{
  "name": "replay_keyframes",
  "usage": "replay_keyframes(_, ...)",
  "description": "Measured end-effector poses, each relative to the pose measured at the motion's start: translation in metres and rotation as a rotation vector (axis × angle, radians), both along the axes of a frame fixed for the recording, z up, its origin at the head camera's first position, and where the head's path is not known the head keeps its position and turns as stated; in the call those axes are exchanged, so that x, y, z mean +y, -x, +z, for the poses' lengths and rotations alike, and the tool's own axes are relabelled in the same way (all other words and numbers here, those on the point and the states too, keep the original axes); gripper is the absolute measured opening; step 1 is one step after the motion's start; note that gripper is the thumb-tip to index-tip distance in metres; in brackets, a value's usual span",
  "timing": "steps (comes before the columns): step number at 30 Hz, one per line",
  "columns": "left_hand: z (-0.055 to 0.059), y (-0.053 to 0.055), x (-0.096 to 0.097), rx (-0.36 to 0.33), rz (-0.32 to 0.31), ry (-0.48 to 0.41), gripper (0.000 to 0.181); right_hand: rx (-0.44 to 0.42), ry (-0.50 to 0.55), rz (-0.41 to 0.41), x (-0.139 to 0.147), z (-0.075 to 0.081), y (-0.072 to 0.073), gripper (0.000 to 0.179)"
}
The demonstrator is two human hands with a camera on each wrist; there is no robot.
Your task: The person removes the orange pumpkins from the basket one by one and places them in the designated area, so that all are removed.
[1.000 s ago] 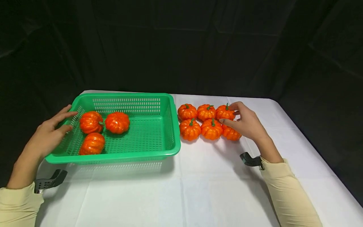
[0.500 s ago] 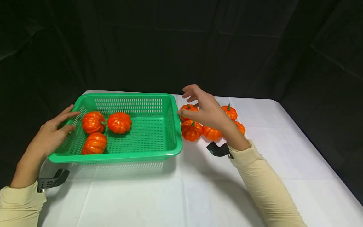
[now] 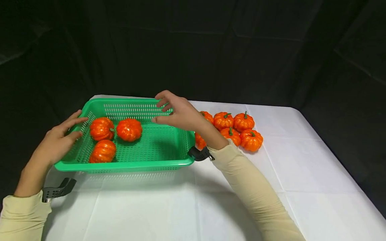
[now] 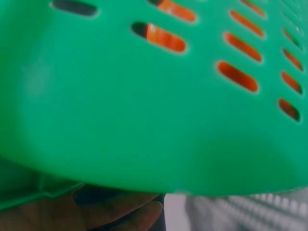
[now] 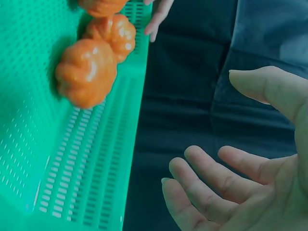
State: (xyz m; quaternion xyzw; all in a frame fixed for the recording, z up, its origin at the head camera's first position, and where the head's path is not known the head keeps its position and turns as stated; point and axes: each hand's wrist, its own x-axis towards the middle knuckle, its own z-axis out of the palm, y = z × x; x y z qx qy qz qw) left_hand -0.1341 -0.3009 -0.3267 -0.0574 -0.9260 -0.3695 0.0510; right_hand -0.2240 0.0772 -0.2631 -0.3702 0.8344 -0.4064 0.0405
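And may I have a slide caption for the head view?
Empty right hand above a green basket holding three orange pumpkins, left hand at the rim.

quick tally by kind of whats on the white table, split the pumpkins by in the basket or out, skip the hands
green perforated plastic basket: 1
glossy orange ribbed pumpkins in the basket: 3
glossy orange ribbed pumpkins outside it: 6
total: 10

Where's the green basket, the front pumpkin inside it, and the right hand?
Green basket [image 3: 126, 165]: head view, on its front rim.
Front pumpkin [image 3: 103, 151]: head view, on its ribbed side.
Right hand [image 3: 183, 114]: head view, on its back.
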Motion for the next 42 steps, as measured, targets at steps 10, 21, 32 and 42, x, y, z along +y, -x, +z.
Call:
replay_keyframes(10,0.002,0.002,0.002,-0.009,0.004,0.005,0.05,-0.007,-0.065,0.075,-0.046,0.005,0.01,0.057)
replay_keyframes(21,-0.001,0.001,0.003,-0.003,0.0,0.001,0.05,-0.126,-0.192,0.107,-0.098,-0.01,0.022,0.058)
replay_keyframes(32,0.001,0.003,0.003,0.025,0.004,0.0,0.05,-0.078,-0.303,0.081,-0.106,-0.025,0.027,0.059)
replay_keyframes(42,0.004,0.001,0.004,0.007,0.008,0.003,0.05,-0.046,-0.397,0.105,-0.106,-0.034,0.028,0.058)
